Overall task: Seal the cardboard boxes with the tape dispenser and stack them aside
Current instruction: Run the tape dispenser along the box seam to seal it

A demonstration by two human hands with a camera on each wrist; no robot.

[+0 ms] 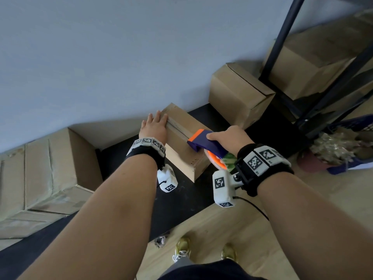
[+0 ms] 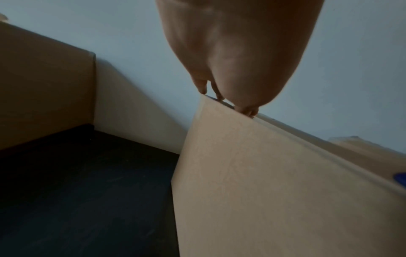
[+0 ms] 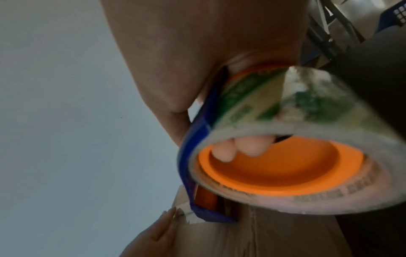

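A small cardboard box [image 1: 182, 138] lies on the black table [image 1: 177, 201], flaps closed, with clear tape along its top seam. My left hand [image 1: 154, 126] lies flat on the box's far left top edge, fingers straight; in the left wrist view the fingertips [image 2: 249, 113] touch the box [image 2: 263, 182] rim. My right hand [image 1: 230, 139] grips a blue and orange tape dispenser [image 1: 205, 145], its front end on the box top near the seam. The right wrist view shows the dispenser [image 3: 270, 167] with its clear tape roll, fingers curled into the orange hub above the box [image 3: 263, 234].
A larger closed box [image 1: 238, 93] stands behind on the table by the wall. More boxes [image 1: 44, 170] are stacked at the left. A black metal shelf frame [image 1: 282, 41] holding a box stands at the right. A blue basket [image 1: 347, 142] sits on the wooden floor.
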